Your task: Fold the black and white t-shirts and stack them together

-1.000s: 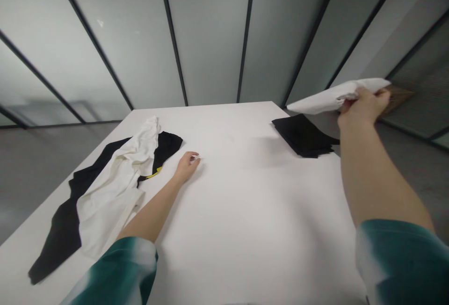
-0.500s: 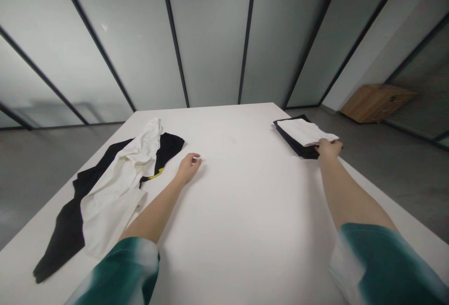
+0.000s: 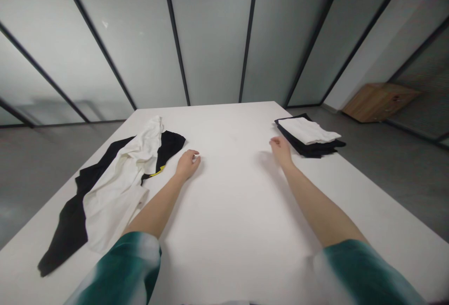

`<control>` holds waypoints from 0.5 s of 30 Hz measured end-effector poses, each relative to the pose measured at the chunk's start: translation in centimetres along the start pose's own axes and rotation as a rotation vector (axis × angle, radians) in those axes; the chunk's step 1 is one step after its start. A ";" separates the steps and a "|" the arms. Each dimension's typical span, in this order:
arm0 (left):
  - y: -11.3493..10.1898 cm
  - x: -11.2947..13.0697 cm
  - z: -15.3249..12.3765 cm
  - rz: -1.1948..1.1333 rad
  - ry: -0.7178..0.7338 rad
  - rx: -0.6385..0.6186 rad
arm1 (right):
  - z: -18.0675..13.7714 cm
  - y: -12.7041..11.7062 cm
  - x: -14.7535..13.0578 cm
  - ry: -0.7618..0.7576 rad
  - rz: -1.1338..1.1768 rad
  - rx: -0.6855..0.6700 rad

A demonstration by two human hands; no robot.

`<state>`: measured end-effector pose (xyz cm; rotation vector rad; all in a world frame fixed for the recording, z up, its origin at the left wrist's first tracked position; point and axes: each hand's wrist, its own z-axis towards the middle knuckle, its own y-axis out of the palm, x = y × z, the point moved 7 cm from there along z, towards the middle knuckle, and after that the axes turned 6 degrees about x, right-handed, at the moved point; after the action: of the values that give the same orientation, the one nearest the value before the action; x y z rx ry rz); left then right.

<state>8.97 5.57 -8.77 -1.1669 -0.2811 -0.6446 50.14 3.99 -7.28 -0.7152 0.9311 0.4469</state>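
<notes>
On the white table (image 3: 231,211), my left hand (image 3: 187,163) rests with fingers loosely curled and nothing in it, just right of an unfolded white garment (image 3: 119,185) draped over an unfolded black garment (image 3: 70,216). My right hand (image 3: 280,148) hovers low over the table with fingers relaxed and apart, holding nothing. It lies just left of a folded white garment (image 3: 308,130), which sits on top of a folded black garment (image 3: 315,147) at the table's far right edge.
Frosted glass panels with dark frames (image 3: 210,38) stand behind the table. A low wooden cabinet (image 3: 380,101) sits on the grey floor at the right.
My right hand carried the folded white garment down onto the folded black one, let go, and drew back left toward the table's middle. My left hand stayed put.
</notes>
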 end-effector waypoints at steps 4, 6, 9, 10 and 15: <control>0.8 0.2 -0.3 0.163 0.085 -0.081 | -3.7 4.5 -0.8 -0.258 -0.255 -0.290; 1.2 0.2 -0.5 0.226 0.087 -0.130 | -4.7 5.3 -0.8 -0.354 -0.400 -0.371; 1.4 0.2 -0.6 0.295 0.072 -0.173 | -4.9 5.3 -0.5 -0.378 -0.518 -0.440; 1.4 0.3 -0.6 0.309 0.067 -0.181 | -4.9 5.3 -0.4 -0.375 -0.537 -0.453; 1.1 0.6 -0.6 0.340 0.052 -0.194 | -4.7 5.3 -0.3 -0.390 -0.580 -0.467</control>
<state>10.06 5.04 -9.55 -1.3434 0.0269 -0.4070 44.00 4.25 -10.78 -1.2247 0.2201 0.2685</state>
